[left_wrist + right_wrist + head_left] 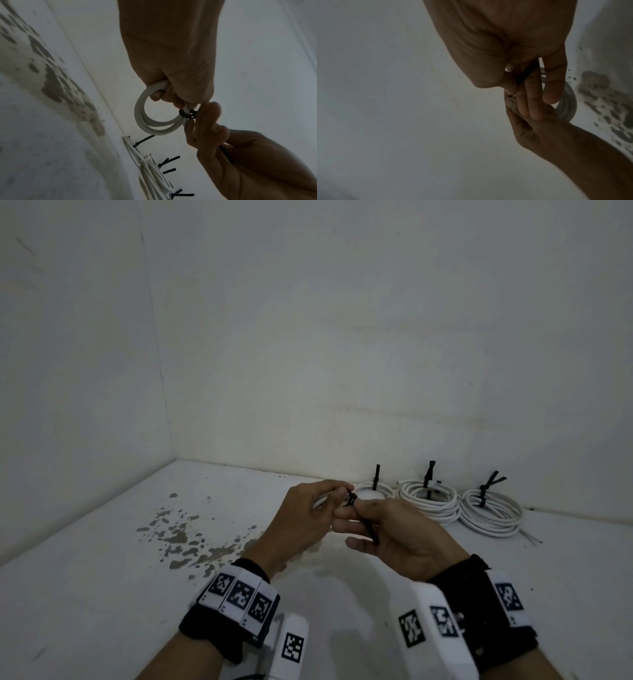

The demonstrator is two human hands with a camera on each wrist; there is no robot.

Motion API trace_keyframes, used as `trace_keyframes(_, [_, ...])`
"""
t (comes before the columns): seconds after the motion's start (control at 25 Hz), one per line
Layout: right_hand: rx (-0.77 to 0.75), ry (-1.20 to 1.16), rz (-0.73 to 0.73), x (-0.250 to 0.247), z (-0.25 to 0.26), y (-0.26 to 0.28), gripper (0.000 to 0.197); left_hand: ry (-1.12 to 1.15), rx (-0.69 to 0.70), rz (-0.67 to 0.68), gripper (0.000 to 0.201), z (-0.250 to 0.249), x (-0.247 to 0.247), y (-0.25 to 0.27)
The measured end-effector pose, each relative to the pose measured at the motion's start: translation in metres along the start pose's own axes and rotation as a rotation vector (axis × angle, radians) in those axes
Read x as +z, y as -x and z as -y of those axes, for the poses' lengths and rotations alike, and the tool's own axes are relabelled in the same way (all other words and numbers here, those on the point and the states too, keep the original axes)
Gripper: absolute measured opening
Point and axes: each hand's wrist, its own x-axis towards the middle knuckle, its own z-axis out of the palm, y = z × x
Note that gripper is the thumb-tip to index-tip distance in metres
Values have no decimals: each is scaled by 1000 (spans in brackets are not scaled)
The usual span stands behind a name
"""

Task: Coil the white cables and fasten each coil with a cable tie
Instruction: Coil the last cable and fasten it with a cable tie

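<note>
My left hand [308,518] grips a small coil of white cable [150,119] above the white table, its fingers curled round the loops. A black cable tie [186,114] wraps the coil where my two hands meet. My right hand [394,529] pinches that tie between thumb and forefinger, and the tie's loose tail [370,530] runs back across the right palm. In the right wrist view the coil [568,102] shows only as an arc behind my fingers [534,97]. Most of the coil is hidden by the left hand in the head view.
Three tied white coils lie along the back wall: one [375,489] just behind my hands, one [430,498] in the middle, one [493,511] at the right, each with a black tie sticking up. Grey-brown stains [185,542] mark the table [85,594] at the left. Walls enclose the back and left.
</note>
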Motion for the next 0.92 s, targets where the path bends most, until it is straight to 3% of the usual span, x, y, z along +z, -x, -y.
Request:
trace_keyframes(0.2, [81, -123, -37, 0, -3, -5, 28, -57, 6, -9, 23, 0, 9, 0])
trace_keyframes(0.36, [15, -121, -135, 11, -10, -7, 31, -29, -29, -14, 23, 0, 6, 1])
trace_keyframes(0.64, [-132, -151, -407, 22, -23, -10, 18, 16, -67, 50, 26, -8, 16, 3])
trace_keyframes(0.76, [-120, -94, -334, 18, -22, -9, 25, 17, -56, 61, 27, -9, 12, 2])
trace_keyframes(0.92, [62, -35, -61, 3, -13, -10, 39, -9, -78, 96, 25, -7, -1, 0])
